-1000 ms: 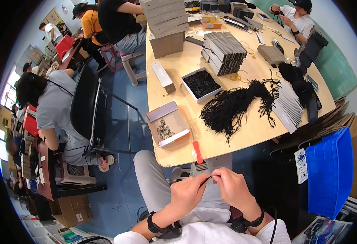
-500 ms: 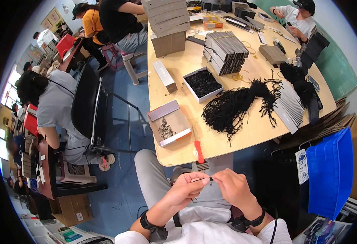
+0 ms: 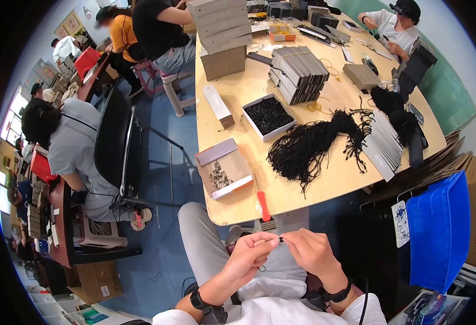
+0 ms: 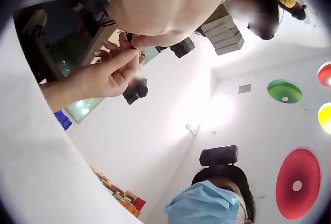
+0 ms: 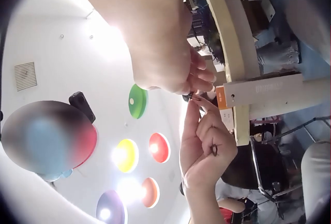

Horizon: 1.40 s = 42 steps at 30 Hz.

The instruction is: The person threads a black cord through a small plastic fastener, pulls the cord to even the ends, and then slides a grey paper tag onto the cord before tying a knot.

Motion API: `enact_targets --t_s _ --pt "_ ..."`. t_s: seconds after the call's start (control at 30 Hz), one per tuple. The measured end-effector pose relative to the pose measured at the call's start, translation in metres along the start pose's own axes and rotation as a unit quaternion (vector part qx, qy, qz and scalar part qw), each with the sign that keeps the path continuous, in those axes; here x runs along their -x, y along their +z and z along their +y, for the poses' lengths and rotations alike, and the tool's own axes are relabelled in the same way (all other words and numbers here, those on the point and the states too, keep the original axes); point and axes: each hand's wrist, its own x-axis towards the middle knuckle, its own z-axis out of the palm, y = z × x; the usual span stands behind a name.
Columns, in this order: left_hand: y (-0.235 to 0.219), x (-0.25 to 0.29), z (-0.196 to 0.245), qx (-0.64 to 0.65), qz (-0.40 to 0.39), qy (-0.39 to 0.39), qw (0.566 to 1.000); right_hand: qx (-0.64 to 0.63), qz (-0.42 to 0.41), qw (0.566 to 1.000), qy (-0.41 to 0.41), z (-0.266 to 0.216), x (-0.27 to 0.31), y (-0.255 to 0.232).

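Observation:
In the head view my left hand (image 3: 248, 254) and right hand (image 3: 315, 253) meet fingertip to fingertip over the lap. Between them they pinch a small black piece (image 3: 281, 240), apparently cord. A dark loop (image 3: 261, 268) hangs below the left fingers. The right wrist view has the left hand (image 5: 207, 144) with the loop (image 5: 213, 149) against its palm, and the black piece (image 5: 187, 98) at the fingertips of the right hand (image 5: 160, 53). How the cord runs inside the fingers is hidden.
On the table (image 3: 221, 208) are a box of metal clips (image 3: 221, 176), a box of small black parts (image 3: 269, 115), bundled black cords (image 3: 308, 146), grey stacks (image 3: 298, 73) and a red-handled tool (image 3: 263, 206). A blue bin (image 3: 438, 233) stands at right; other people sit around.
Since one second ago, the left hand has turned so its fingers lie flatter, and the loop has come into view below it. Over the last half second both hands have barely moved.

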Motion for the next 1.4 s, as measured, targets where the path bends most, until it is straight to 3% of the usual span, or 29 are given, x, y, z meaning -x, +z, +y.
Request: enact_targets --t_s 0.13,0.2,0.57,0.63,0.67,0.73,0.97,1.03,1.17,1.33,1.4 --pt "-0.001 0.000 -0.009 -0.052 0.016 0.039 0.998 0.026 -0.012 0.999 -0.018 0.002 0.000 -0.001" --pt "-0.005 -0.002 -0.016 -0.158 0.038 0.121 0.979 0.025 -0.015 0.999 -0.019 0.002 0.002 -0.001" --pt "-0.004 0.003 -0.017 -0.168 0.057 0.080 0.981 -0.086 0.035 0.995 0.024 0.007 0.016 0.013" --pt "-0.006 0.003 -0.017 -0.166 0.059 0.078 0.981 -0.180 0.014 0.978 0.101 0.007 0.020 0.015" --pt "-0.006 0.002 -0.018 -0.166 0.053 0.086 0.981 -0.180 0.014 0.979 0.100 0.004 0.018 0.013" --pt "-0.006 0.002 -0.019 -0.166 0.047 0.094 0.980 -0.307 -0.017 0.929 0.204 -0.005 0.012 0.008" --pt "-0.008 0.000 -0.020 -0.222 0.049 0.117 0.967 -0.215 0.028 0.967 0.131 0.007 0.018 0.010" --pt "-0.005 0.001 -0.017 -0.237 0.071 0.139 0.959 -0.233 -0.018 0.956 0.180 0.003 0.016 0.003" --pt "-0.003 0.007 -0.012 -0.237 0.040 0.163 0.957 -0.258 -0.081 0.940 0.206 0.001 0.021 -0.001" --pt "-0.005 0.020 -0.007 -0.249 0.018 0.160 0.955 -0.229 -0.115 0.958 0.128 0.001 0.025 -0.014" --pt "-0.008 0.022 -0.010 -0.256 0.006 0.165 0.953 -0.251 -0.127 0.949 0.139 0.001 0.027 -0.016"
